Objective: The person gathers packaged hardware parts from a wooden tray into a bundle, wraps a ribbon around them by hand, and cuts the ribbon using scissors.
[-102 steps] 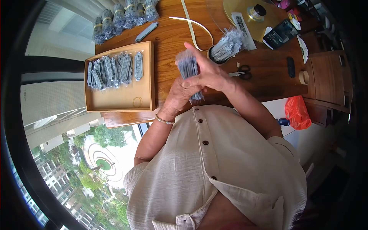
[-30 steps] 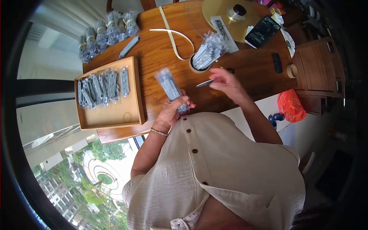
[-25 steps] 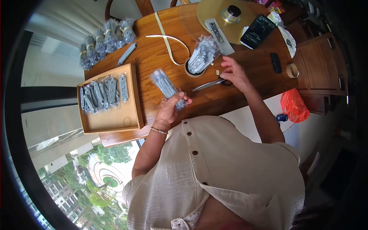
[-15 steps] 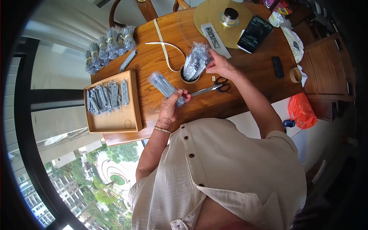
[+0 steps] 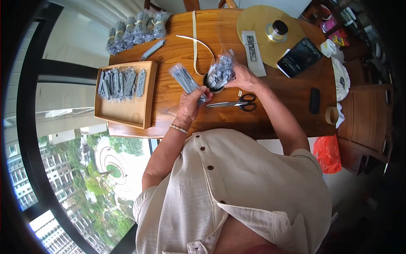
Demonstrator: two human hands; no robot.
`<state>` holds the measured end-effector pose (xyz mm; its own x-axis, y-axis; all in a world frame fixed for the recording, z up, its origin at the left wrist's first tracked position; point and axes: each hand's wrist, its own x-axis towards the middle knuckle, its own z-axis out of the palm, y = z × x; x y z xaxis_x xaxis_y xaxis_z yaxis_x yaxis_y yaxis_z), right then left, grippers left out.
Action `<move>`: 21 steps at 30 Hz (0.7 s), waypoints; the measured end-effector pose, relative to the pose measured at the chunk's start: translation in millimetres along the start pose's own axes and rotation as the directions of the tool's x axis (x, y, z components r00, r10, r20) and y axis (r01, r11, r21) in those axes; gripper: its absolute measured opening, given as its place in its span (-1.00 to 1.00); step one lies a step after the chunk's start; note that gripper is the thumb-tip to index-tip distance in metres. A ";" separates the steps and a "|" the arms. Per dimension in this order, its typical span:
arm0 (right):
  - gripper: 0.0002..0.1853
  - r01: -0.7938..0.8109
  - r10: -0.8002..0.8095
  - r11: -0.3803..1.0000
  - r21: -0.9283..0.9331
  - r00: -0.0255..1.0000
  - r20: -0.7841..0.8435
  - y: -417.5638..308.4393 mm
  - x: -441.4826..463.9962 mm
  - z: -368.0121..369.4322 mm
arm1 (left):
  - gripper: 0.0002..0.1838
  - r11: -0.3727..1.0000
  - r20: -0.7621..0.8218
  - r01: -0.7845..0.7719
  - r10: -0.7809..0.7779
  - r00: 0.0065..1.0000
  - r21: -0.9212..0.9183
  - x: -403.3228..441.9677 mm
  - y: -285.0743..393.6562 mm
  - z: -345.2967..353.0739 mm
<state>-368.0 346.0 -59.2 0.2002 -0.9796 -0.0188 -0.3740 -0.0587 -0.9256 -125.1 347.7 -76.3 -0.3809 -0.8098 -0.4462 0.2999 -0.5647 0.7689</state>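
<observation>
My left hand (image 5: 190, 103) is closed around a bundle of narrow grey pieces in clear plastic packets (image 5: 182, 78), held at its lower end over the table. My right hand (image 5: 244, 79) has its fingers round the side of a loose clump of similar silvery packets (image 5: 220, 72). This clump sits in or just over a dark round container (image 5: 217, 90), whose rim is mostly covered. Below my hands lie black-handled scissors (image 5: 232, 104), blades pointing left. What the packets contain is too small to make out.
A wooden tray (image 5: 148, 95) with grey packets and a rubber band stands at left. Several banded bundles (image 5: 139, 28) lie behind it. A pale strap (image 5: 195, 38) crosses the table. A tablet (image 5: 299, 57), a label card (image 5: 253, 53) and a tape roll (image 5: 332, 115) are at right.
The camera view has turned and shifted, moving the table in the picture. My right hand has its fingers further round the clump of packets. My left hand keeps its bundle.
</observation>
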 end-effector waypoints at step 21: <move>0.06 0.262 -0.244 0.965 -0.032 0.932 0.270 -8.4 30.8 28.1 | -0.72 0.993 -0.041 -0.104 0.102 0.994 -0.054 2.1 0.1 -5.5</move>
<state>-333.3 321.8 -62.6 0.5219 -0.8464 0.1061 -0.3373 -0.3190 -0.8857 -121.1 345.0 -79.7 -0.3121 -0.8692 -0.3837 0.3848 -0.4848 0.7854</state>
